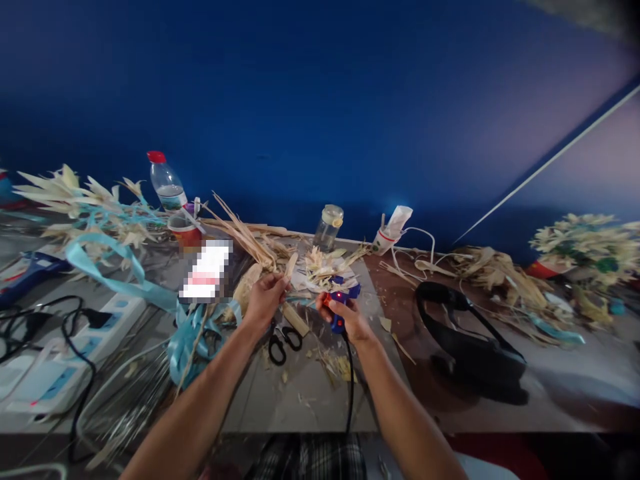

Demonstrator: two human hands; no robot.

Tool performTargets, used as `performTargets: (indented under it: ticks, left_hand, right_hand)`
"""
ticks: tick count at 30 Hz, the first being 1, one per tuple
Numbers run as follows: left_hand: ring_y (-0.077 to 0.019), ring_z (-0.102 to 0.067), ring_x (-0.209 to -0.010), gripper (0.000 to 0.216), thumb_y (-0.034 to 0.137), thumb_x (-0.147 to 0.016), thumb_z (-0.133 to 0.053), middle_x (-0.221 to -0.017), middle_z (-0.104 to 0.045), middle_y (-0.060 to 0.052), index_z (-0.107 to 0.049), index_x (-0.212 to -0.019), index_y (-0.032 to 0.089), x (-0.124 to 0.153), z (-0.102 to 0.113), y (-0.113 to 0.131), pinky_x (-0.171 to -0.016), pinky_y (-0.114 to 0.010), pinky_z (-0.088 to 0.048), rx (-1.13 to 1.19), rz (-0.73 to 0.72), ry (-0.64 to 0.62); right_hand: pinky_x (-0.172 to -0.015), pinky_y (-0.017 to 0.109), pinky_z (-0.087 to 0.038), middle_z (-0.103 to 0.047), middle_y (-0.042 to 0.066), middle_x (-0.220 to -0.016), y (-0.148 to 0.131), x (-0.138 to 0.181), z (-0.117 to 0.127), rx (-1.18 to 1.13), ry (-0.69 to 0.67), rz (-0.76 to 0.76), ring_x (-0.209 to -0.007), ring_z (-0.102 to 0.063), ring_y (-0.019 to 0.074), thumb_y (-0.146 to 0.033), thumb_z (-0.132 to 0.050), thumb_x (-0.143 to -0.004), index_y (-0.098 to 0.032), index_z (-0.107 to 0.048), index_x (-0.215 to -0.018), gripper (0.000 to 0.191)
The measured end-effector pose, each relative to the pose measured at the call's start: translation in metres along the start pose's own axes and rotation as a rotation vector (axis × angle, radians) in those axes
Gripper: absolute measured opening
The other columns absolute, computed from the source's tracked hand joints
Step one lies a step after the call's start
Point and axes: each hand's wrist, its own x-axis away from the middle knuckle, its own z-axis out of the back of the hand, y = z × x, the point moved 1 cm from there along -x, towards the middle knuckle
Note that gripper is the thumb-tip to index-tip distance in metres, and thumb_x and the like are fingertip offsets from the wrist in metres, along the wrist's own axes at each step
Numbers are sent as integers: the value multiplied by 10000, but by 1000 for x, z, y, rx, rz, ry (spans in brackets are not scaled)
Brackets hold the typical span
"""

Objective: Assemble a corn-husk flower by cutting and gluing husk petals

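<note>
The left hand (266,301) pinches a pale dried-husk petal (291,265) between thumb and fingers, tip upward; the right hand (353,321) is wrapped around a corded blue glue gun (339,325). Both are over the table (300,410), where black-handled scissors (285,344) lie between the forearms.

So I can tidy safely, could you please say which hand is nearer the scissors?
Left: the left hand is just beyond the scissors; the right hand is farther, to their right.
</note>
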Motion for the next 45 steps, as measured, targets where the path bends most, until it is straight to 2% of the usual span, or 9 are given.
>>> performTargets:
  ticks: [4, 7, 11, 19, 26, 38, 45]
  left_hand:
    - [-48, -390, -414, 203, 327, -643, -655, -565, -558, 12, -586, -663, 138, 3, -3, 5, -413, -198, -279, -45, -5, 18]
    - [-50, -392, -413, 203, 328, -648, -653, -568, -563, 8, -591, -667, 136, 4, -3, 6, -411, -198, -283, -62, -8, 13]
    - [-57, -401, -413, 177, 318, -658, -644, -583, -579, 6, -592, -670, 149, 3, -2, 1, -414, -205, -289, -80, -11, -18]
    - [-62, -397, -407, 208, 351, -670, -638, -570, -570, 4, -600, -651, 148, 1, -1, -2, -406, -209, -273, -155, -13, -21]
    - [-62, -396, -407, 212, 351, -678, -628, -539, -542, 14, -595, -629, 148, 1, -2, -2, -421, -210, -284, -181, -26, -42]
    - [-57, -418, -409, 224, 362, -667, -646, -589, -587, 0, -600, -663, 142, 1, -2, -5, -413, -202, -295, -152, -9, -28]
    - [-59, -415, -405, 207, 344, -665, -642, -581, -579, 2, -596, -662, 143, 2, -3, -2, -409, -205, -297, -147, -19, -22]
  right_hand:
    - [-532, 259, -389, -616, 35, -765, 7, 3, 12, 71, 80, -28, -531, -458, 93, -454, -704, -598, -159, -621, -782, 357]
    - [-592, 277, -428, -614, 37, -742, 12, 4, 15, 211, 80, -25, -595, -492, 120, -484, -683, -628, -160, -633, -798, 369]
    - [-685, 289, -457, -625, 51, -808, 13, 5, 12, 363, 95, 12, -723, -531, 153, -488, -653, -670, -169, -626, -823, 355]
    - [-655, 250, -426, -541, 14, -706, 2, 5, 6, 582, 19, 99, -667, -459, 125, -447, -566, -748, -170, -563, -724, 277]
    - [-622, 236, -407, -512, 2, -661, 1, 5, 3, 631, -18, 110, -631, -433, 115, -415, -554, -760, -168, -538, -683, 260]
    - [-692, 261, -425, -558, 15, -724, 2, 4, 4, 641, -34, 163, -686, -475, 134, -390, -543, -782, -167, -580, -760, 227]
    - [-705, 268, -419, -562, 19, -735, 1, 5, 3, 649, -46, 144, -701, -494, 140, -387, -537, -786, -167, -577, -761, 225]
